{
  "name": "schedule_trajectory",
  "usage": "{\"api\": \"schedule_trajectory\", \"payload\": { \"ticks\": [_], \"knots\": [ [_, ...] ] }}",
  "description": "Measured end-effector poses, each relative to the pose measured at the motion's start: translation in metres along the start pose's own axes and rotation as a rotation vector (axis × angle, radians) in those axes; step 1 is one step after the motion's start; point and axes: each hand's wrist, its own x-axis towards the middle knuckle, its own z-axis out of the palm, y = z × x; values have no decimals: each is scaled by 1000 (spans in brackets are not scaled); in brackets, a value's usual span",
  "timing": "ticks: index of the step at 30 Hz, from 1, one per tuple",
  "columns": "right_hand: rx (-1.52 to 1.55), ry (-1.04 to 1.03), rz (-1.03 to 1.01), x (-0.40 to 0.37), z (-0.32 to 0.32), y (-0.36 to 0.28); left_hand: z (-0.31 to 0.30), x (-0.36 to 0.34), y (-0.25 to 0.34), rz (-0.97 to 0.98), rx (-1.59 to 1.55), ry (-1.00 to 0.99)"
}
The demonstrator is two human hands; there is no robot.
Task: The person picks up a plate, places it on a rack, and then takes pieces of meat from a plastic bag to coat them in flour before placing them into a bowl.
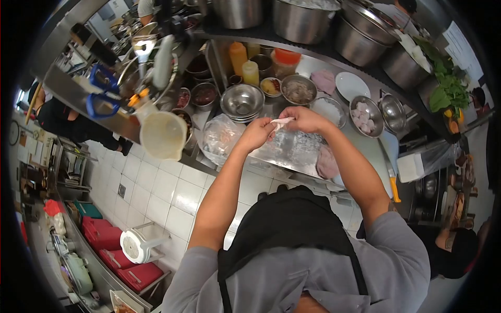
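My left hand (257, 135) and my right hand (306, 120) meet over the steel counter (276, 153), which is smeared with white powder. Pinched between the fingers of both is a small pale, pinkish-white piece of soft food (282, 123); its exact kind I cannot tell. Just beyond my left hand stand stacked steel bowls (242, 99), and a clear plastic bag (222, 136) lies to its left. Near my right hand are a bowl of white powder (330, 108) and a steel bowl of pale pink pieces (367, 117). A folded pink cloth (327, 163) rests below my right forearm.
A yellow-handled knife (394, 188) lies at the right beside a pale green board (360, 151). Large steel pots (302, 23) line the shelf overhead. A translucent jug (163, 136) hangs at the left. On the left and right, other people in dark clothes (65, 122) are present.
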Motion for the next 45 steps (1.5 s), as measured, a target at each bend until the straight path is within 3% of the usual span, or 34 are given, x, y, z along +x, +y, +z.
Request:
{"api": "schedule_trajectory", "payload": {
  "ticks": [3, 6, 14, 17, 20, 23, 26, 27, 31, 34, 37, 40, 45],
  "knots": [
    [80, -91, 175, -15, -5, 35, 18, 21, -16, -130, -20, -65],
    [241, -108, 168, -22, -9, 68, 30, 26, -13, -134, 67, -45],
    [264, -127, 74, -27, -23, 100, 46, 37, -12, -138, 133, -92],
    [166, -88, 33, -33, -29, 86, 56, 39, -24, 160, 640, 148],
    [61, 35, -9, -46, -17, 65, 63, 42, 4, -194, 304, 94],
    [-59, 105, -132, -54, 2, 56, 67, 56, -20, -138, -449, 118],
    [-202, 105, -188, -66, 10, 60, 64, 58, -9, -180, -673, 117],
    [-252, 96, -194, -69, 10, 62, 67, 60, -4, -162, -611, 147],
    [88, 383, 115, -57, -14, 65, 49, 64, 36, -210, 23, -24],
    [469, 403, -139, -27, -10, 83, 41, 74, 59, -88, 444, -210],
    [700, 37, -86, -4, -1, 104, 36, 78, 74, -46, 481, -282],
    [674, -217, -21, 7, 4, 120, 29, 72, 85, -42, 509, -279],
    [709, -284, 10, -8, -3, 139, 19, 58, 69, -188, 503, -148]
  ]
}}
